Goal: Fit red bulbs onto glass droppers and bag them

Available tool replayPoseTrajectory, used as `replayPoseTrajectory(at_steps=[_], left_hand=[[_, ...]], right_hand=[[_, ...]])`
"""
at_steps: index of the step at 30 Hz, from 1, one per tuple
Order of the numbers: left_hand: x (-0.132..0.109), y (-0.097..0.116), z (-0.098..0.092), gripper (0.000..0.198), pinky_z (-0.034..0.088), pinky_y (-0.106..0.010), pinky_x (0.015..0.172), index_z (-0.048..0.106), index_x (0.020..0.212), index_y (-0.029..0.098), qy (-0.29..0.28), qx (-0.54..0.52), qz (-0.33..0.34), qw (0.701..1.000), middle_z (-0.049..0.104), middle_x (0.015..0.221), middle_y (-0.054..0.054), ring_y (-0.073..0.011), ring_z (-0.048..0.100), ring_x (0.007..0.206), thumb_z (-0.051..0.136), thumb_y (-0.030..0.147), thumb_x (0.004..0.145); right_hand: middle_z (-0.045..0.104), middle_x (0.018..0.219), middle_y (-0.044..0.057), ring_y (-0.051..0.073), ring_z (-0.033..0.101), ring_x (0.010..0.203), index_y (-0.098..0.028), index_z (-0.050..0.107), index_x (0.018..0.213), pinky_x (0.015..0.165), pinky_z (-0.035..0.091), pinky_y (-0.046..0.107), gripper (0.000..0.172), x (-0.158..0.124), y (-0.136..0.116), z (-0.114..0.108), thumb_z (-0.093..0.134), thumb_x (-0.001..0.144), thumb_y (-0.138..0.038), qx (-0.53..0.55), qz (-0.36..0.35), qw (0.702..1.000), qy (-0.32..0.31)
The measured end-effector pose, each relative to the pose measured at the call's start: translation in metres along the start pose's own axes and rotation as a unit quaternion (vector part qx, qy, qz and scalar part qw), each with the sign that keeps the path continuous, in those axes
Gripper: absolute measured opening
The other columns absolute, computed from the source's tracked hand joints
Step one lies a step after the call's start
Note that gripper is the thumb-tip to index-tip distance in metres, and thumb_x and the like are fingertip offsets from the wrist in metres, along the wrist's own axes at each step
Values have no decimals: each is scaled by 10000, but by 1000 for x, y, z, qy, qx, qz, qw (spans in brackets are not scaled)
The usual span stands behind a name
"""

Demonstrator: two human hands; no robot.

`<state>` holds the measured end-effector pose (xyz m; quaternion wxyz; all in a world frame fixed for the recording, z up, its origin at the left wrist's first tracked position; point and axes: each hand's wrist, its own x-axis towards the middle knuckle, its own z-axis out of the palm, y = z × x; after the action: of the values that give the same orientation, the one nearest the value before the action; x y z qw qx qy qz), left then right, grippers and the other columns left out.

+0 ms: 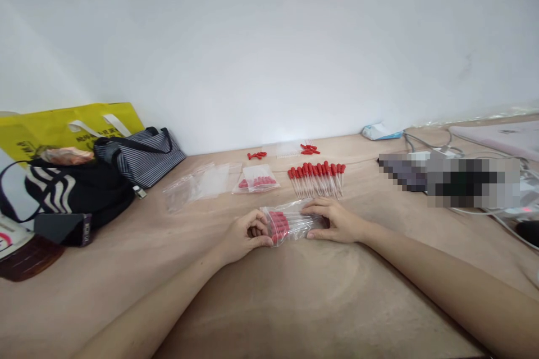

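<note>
A clear plastic bag [297, 223] lies on the table in front of me, with several red-bulbed glass droppers [278, 225] inside, bulbs toward the left. My left hand [251, 231] pinches the bag's left end, its fingers curled. At the other end my right hand [332, 220] grips the bag between thumb and fingers. Just beyond it, a row of several loose droppers [318, 171] lies side by side, red bulbs pointing away from me. To their left rests another clear bag [256, 178] with red bulbs in it.
Flat clear bags [202, 186] lie left of the filled one. Loose red bulbs [256, 155] and another red pile [310, 149] sit near the wall. A striped bag [145, 156], black bag [80, 190] and phone-like box [63, 228] stand left; cables [433, 148] and a tissue pack [382, 131] right.
</note>
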<state>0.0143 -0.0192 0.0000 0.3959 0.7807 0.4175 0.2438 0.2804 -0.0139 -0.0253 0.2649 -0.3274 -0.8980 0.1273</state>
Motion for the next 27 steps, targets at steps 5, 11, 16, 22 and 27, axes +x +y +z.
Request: replayPoseTrajectory(at_steps=[5,11,16,22,27], left_hand=[[-3,3,-1,212,402,-219,551,457,813,168,15,-9,3,1000,581,669,12,-102,531,578,572,328,732],[-16,9,-1,231,411,-216,516,442,744,168,26,-58,-42,997,528,625,26,-89,502,534,575,355,715],[-20,6,11,309,369,-206,480,542,653,139,73,34,-70,994,532,639,6,-78,431,513,719,365,538],[-20,7,20,162,360,-196,464,596,593,151,134,73,-31,988,538,770,-12,-56,411,500,650,302,623],[-21,8,18,164,374,-209,500,575,546,143,138,13,-9,990,563,730,-21,-78,464,535,640,270,628]], right_hand=[[566,1058,97,209,519,966,-177,528,1132,839,411,361,518,0,0,0,565,724,-494,6,-5,1000,4],[566,1058,100,216,519,965,-179,530,1132,833,413,370,516,-1,-1,0,562,726,-495,4,-2,1000,3],[567,1062,96,210,523,966,-181,535,1121,845,408,366,504,-1,-2,0,561,727,-493,3,3,1000,2],[566,1061,99,210,524,962,-175,529,1130,839,413,363,512,-1,-1,0,563,727,-489,4,0,1000,5],[564,1077,92,205,516,980,-177,528,1132,854,404,357,508,-1,0,1,559,732,-488,-2,-1,1000,-1]])
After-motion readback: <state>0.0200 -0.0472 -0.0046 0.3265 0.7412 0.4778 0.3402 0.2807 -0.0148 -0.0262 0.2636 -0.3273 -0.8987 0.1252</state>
